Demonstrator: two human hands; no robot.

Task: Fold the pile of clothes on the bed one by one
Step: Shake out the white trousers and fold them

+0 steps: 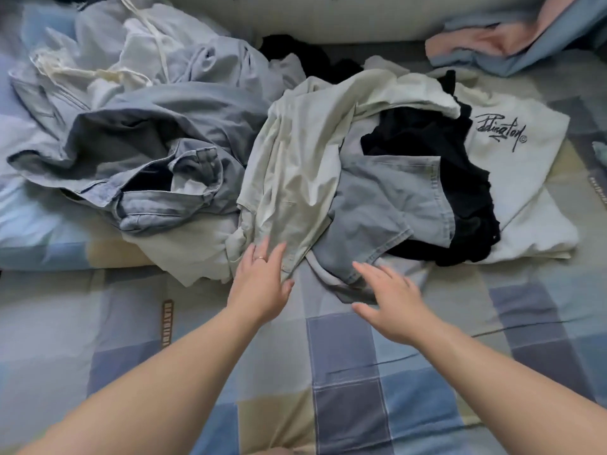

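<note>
Checked bedsheet in blue, grey and beige squares fills the near half of the view, and the pile of clothes lies across its far half, from the left edge to the right.

A white top at the right of the pile carries black handwritten script ending in a © mark. It seems to read "Paddington", though the first letters are hard to make out. A small printed strip on the sheet at the near left is too blurred to read.

A cream garment drapes down the middle, partly covering a pale denim piece and a black garment. Crumpled jeans lie to the left. Pink and blue bedding is cut off at the far right corner.

The left hand, a ring on one finger, has straight fingers with tips on the cream garment's near edge. The right hand is spread wide and flat at the denim piece's near hem, holding nothing. Whether it touches the cloth cannot be told.
</note>
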